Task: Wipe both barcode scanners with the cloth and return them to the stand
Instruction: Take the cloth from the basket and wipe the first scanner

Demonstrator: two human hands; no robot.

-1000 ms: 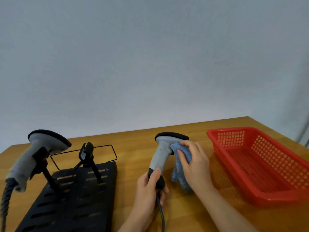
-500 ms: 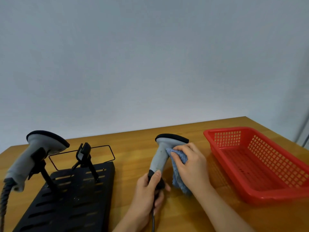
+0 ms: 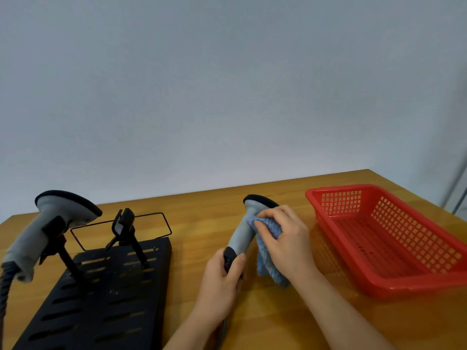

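Far left, one grey scanner [image 3: 38, 233] with a black-rimmed head sits parked in the left cradle of the black slotted stand [image 3: 101, 299], its coiled cable [image 3: 3, 294] hanging off the bottom. Next to it the stand's second cradle [image 3: 125, 223] is vacant, with a thin wire frame [image 3: 151, 223] behind it. Around the middle, the left hand [image 3: 219, 286] has its fingers wrapped round the dark base of the other scanner [image 3: 243, 231], holding it upright over the wooden table [image 3: 202, 213]. The right hand [image 3: 285, 238] is curled over a blue cloth [image 3: 267, 263], pressing it against the scanner's grey neck just under the head, with the loose end dangling down. Over on the right is a red mesh basket [image 3: 328, 198] sitting on the table, nothing visible inside.
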